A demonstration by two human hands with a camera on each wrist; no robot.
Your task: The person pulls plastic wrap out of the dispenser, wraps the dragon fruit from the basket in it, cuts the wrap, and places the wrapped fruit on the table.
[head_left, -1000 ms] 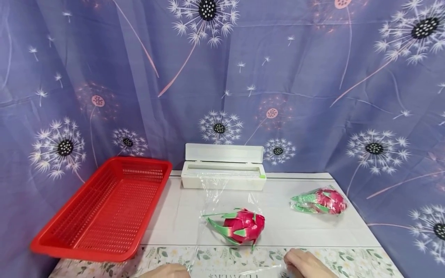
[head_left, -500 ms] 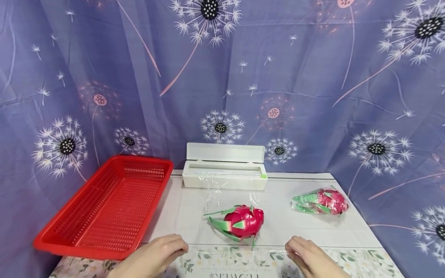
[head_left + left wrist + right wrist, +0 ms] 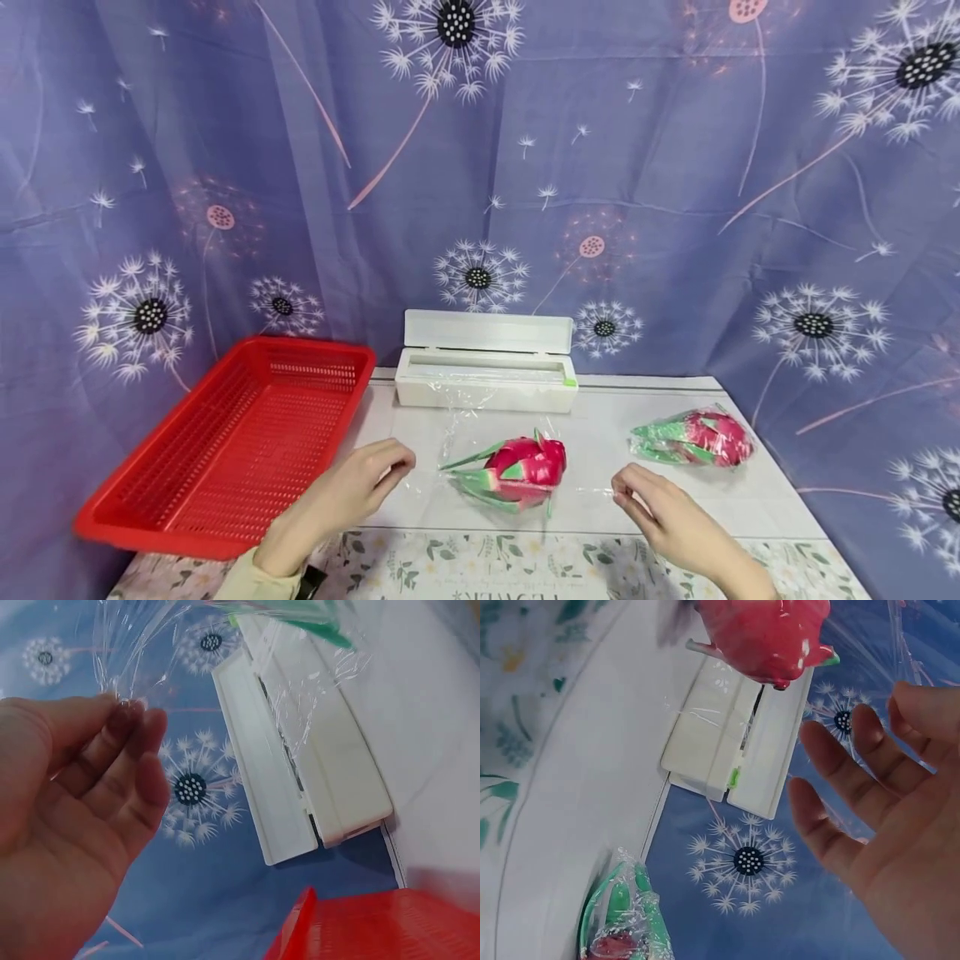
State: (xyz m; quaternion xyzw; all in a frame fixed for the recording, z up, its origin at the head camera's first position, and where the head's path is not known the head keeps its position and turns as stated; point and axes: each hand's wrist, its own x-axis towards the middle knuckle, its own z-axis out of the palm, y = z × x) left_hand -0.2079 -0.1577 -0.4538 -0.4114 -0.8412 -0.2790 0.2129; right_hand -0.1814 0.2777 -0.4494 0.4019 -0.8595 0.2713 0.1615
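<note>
Clear cling film [image 3: 427,482] stretches between my two hands and lies over a pink dragon fruit [image 3: 532,467] with green leaf tips. On its left, my left hand [image 3: 352,483] pinches one corner of the film; the left wrist view shows the gathered film [image 3: 135,652] at the thumb and fingertips. To the fruit's right, my right hand [image 3: 671,517] pinches the other corner in the head view. Behind the fruit stands a white film dispenser box [image 3: 486,394], lid raised, with film running out of it.
A second dragon fruit [image 3: 693,437], wrapped in film, lies at the right of the white table top [image 3: 600,417]. At the left is a red slotted basket [image 3: 300,450]. A flowered cloth [image 3: 442,554] covers the front strip, and a blue dandelion curtain [image 3: 645,167] hangs behind.
Both hands have come up from the front edge and moved forward, bringing the film's near edge back over the dragon fruit. The box, basket and wrapped fruit have stayed put.
</note>
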